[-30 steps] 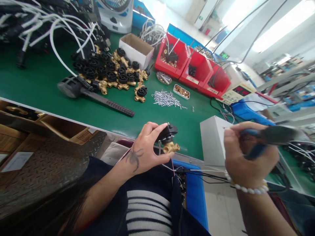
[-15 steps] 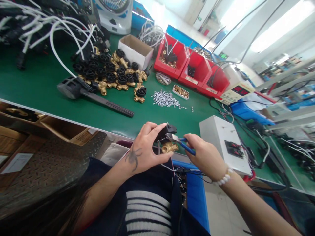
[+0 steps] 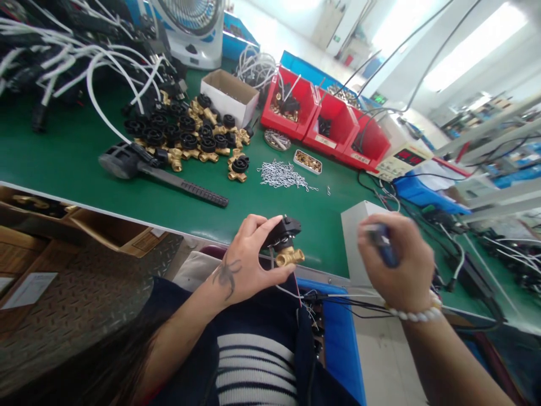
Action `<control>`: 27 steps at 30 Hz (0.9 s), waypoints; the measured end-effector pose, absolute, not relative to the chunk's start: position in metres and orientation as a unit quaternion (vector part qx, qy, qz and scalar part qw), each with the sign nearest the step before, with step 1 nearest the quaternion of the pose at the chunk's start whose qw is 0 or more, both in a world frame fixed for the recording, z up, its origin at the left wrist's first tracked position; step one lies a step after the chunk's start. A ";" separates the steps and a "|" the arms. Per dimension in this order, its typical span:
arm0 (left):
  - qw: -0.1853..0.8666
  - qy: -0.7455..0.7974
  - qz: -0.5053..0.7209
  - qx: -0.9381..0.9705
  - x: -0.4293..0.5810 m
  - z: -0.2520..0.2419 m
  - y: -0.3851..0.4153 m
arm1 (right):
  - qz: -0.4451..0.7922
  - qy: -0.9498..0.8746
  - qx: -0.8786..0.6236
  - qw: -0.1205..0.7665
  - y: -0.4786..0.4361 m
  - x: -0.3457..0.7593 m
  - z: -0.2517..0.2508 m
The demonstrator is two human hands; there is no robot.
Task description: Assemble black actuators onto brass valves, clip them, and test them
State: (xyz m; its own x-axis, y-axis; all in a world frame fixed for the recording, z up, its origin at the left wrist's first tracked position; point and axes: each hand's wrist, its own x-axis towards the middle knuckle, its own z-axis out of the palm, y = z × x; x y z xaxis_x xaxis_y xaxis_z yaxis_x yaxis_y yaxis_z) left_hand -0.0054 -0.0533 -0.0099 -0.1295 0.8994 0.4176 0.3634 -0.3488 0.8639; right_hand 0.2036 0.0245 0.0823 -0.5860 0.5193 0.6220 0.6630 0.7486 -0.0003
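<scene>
— What have you got in the left?

— A brass valve (image 3: pixel 288 256) with a black cap on top. My left hand (image 3: pixel 247 262) has its grip clamped on it, thumb under the brass and fingers over the cap. It is held up off the table (image 3: pixel 63 152), just above the near edge and in front of my chest.

— And the right?

— My right hand (image 3: pixel 399 265) is off to the right, well apart from the valve. Its grip is closed round a blue-handled tool (image 3: pixel 382 245). The tool is blurred, so I cannot tell you what its tip looks like. A bead bracelet sits on that wrist.

— What is behind that hand?

— A white box (image 3: pixel 353 231) standing on the table's near edge, partly hidden by my fist. Dark wires run along the edge below it.

— Farther out?

— In the middle of the green, a heap of metal clips (image 3: pixel 283 175), with a small tray of brass bits (image 3: pixel 307 162) just beside it. Left of those is a pile of brass and black fittings (image 3: pixel 190 132), and a long black tool (image 3: pixel 164 172) lies in front of the pile. Behind the pile there is a cardboard box (image 3: pixel 230 96), then three red bins (image 3: pixel 327 121) in a row. A meter (image 3: pixel 401 158) with a red display stands right of the bins. White cables (image 3: pixel 84 62) and a fan (image 3: pixel 190 22) fill the far left.
</scene>
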 end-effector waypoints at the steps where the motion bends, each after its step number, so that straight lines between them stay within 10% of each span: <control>1: 0.243 0.513 0.549 0.614 -0.005 -0.010 -0.053 | -0.115 -0.858 -0.343 0.366 0.024 0.204 0.083; 7: 0.265 0.529 0.523 0.614 -0.007 -0.007 -0.054 | -0.104 -0.948 -0.285 0.096 0.027 0.202 0.076; 12: 0.249 0.515 0.545 0.613 -0.005 -0.011 -0.053 | -0.114 -0.847 -0.355 0.380 0.027 0.201 0.082; 17: 0.276 0.529 0.518 0.612 -0.007 -0.006 -0.053 | -0.121 -0.956 -0.251 0.094 0.033 0.200 0.079; 23: 0.272 0.516 0.537 0.609 -0.007 -0.009 -0.053 | -0.123 -0.868 -0.309 0.369 0.033 0.203 0.078; 27: 0.282 0.523 0.528 0.607 -0.006 -0.010 -0.052 | -0.147 -0.949 -0.254 0.118 0.028 0.200 0.076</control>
State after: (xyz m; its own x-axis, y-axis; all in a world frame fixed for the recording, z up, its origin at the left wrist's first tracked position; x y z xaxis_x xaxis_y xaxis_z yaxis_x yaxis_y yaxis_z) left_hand -0.0063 -0.0524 -0.0102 -0.1042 0.9323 0.3462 0.3376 -0.2943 0.8941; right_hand 0.1997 0.0283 0.0760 -0.8429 0.4477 0.2985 0.5171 0.8274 0.2192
